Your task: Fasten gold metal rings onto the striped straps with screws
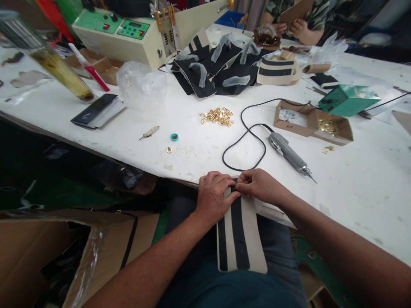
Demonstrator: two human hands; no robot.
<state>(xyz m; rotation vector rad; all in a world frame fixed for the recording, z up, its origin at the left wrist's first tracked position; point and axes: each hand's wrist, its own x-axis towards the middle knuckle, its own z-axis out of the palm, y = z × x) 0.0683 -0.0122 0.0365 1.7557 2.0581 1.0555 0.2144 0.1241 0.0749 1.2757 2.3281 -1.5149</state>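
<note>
Across my lap and against the table edge lies a beige panel with black stripes (253,239), possibly leather. My left hand (215,194) is closed over its far end, with the thumb on a black stripe. Beside it my right hand (260,185) pinches at the same end with thumb and forefinger; whatever sits between those fingertips is too small or hidden to name. Beyond the hands is a pile of small gold metal fittings (217,116). A grey electric screwdriver (289,153) with a black cable rests to the right.
Cardboard boxes with small parts (334,128) stand at right by a green power unit (348,100). Black panels (233,79) are heaped at the back, near a cream machine (128,38). A blue cap (174,137) lies left of centre. Another person's hands (297,28) hold a brown piece.
</note>
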